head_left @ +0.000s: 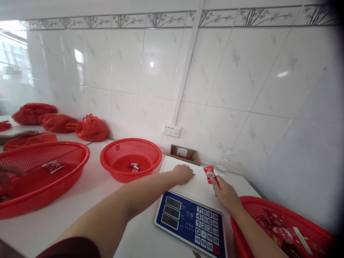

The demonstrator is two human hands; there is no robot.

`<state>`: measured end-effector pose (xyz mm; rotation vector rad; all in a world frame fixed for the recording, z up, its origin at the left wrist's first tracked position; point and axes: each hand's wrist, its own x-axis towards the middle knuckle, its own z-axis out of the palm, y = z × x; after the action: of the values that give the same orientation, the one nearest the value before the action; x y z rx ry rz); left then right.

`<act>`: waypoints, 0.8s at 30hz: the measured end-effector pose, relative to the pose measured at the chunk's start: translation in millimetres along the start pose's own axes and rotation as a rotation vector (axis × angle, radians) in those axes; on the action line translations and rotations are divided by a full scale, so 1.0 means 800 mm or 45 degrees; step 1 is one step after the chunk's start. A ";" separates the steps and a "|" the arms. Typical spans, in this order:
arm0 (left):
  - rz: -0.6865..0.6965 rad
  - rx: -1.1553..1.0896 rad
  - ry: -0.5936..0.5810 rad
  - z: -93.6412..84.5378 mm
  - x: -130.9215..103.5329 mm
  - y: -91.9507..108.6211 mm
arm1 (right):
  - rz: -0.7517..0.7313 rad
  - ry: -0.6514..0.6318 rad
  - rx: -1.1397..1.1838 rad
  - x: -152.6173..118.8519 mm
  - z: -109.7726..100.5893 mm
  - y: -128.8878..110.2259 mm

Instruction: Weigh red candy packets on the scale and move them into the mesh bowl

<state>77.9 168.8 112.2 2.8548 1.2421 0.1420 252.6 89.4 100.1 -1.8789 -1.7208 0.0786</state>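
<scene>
Closest to me, a dark sleeve (70, 249) is lying low at the near left, its bare forearm stretching over the table (142, 222) to a scale (185, 216). The left hand (182, 174) is curling on the white pan, a small reddish tip showing beside it; I can't tell whether that grip is clamped on anything. The right hand (224, 190) is pinching a red packet (209, 172) by the pan's far right side. Things are looking partway along: that packet isn't yet being let go, and the near right basket (252, 205) is holding plenty more wrapped pieces (282, 233). The middle basket (134, 146) is holding just a few. In the large left basket (34, 154) a packet is lying, a co-worker's hand (10, 173) hovering over it. Far left, bulging red bags (92, 129) are sitting, seemingly already filled.
</scene>
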 end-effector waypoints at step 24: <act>-0.712 -0.777 0.610 -0.034 -0.206 -0.161 | 0.078 -0.125 -0.278 -0.001 -0.004 -0.007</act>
<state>-130.3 135.7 119.9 1.9333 1.6487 1.0205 248.5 87.5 104.9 -2.1178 -1.7992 0.0067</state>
